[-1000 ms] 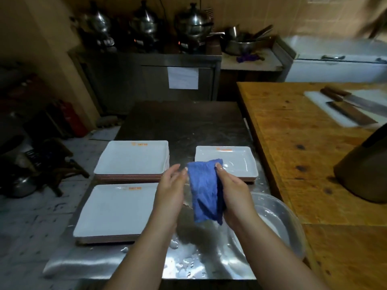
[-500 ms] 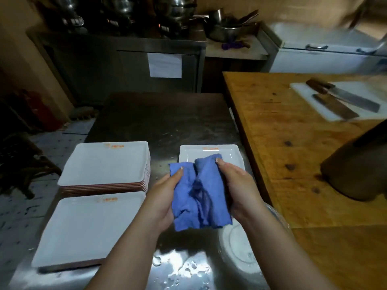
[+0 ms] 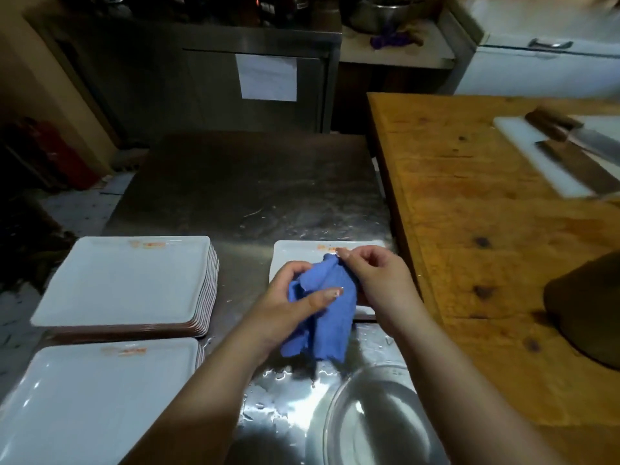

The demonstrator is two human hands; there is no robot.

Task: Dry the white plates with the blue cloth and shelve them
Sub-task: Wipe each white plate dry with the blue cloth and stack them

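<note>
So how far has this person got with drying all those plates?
Hard to say what is done: two stacks of white plates sit at the left on the steel table, dry or not I cannot tell. In hand: the left hand and right hand both grip the blue cloth over a third plate. Water still lies on the table. No shelf shows, so shelving is left.

A crumpled blue cloth [image 3: 322,307] is gripped by the left hand [image 3: 285,310] and pinched by the right hand [image 3: 375,280] above a white rectangular plate [image 3: 295,256].
</note>
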